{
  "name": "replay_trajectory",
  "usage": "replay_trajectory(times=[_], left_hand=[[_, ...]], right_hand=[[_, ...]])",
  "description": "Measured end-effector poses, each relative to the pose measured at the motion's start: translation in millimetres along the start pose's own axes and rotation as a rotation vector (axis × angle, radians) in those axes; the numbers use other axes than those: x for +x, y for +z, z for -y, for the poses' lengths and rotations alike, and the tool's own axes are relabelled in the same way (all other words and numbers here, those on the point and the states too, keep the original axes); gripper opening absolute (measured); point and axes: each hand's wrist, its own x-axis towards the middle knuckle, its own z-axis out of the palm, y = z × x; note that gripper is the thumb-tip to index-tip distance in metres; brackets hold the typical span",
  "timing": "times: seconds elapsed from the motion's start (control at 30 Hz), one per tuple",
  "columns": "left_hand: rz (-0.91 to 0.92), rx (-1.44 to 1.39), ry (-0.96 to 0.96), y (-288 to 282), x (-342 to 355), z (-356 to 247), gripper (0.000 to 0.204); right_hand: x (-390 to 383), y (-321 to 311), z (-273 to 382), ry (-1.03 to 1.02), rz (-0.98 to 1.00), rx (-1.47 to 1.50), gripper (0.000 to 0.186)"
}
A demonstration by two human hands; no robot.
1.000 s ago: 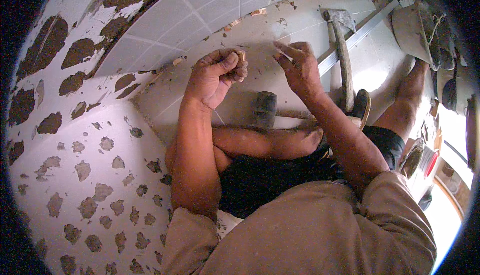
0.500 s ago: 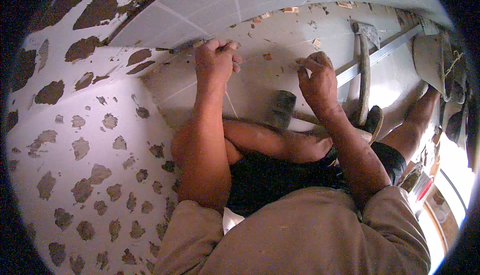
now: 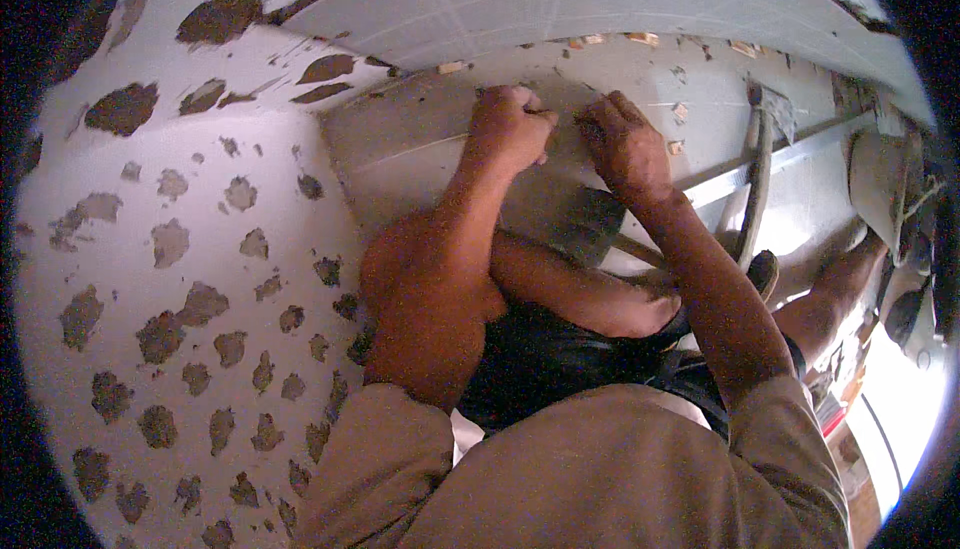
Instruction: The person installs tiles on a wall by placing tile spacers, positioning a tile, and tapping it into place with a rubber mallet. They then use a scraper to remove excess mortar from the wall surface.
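Observation:
My left hand [image 3: 512,129] is closed, its fingers curled tightly above the pale floor close to the tiled wall. Whatever it may hold is hidden. A short gap to the right of it, my right hand [image 3: 628,151] is held with thumb and fingers pinched together; anything between them is too small and dark to make out. Below the right hand lies a black-headed mallet [image 3: 592,221], its handle running under my right forearm. My legs are folded close behind these things.
A wooden-handled tool with a flat metal head [image 3: 775,114] lies across a metal straightedge [image 3: 812,157] at the right. Small wedges and chips [image 3: 643,39] line the foot of the tiled wall [image 3: 520,9]. A pockmarked white wall [image 3: 210,249] stands at the left.
My left hand has moved right, toward my right hand, and the gap has narrowed. The thin strand that hung below my left hand no longer shows. The view has shifted slightly.

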Motion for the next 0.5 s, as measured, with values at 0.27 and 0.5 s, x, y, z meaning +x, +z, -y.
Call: replay_trajectory(times=[0.27, 0.5], left_hand=[[0.024, -0.001, 0.096, -8, -8, -4, 0.018], [-0.119, -0.366, 0.127, -10, -13, -3, 0.013]], right_hand=[[15, -7, 40, 0.543, 0.029, 0.652, 0.014], [25, -1, 54, 0.503, -0.03, 0.707, 0.014]])
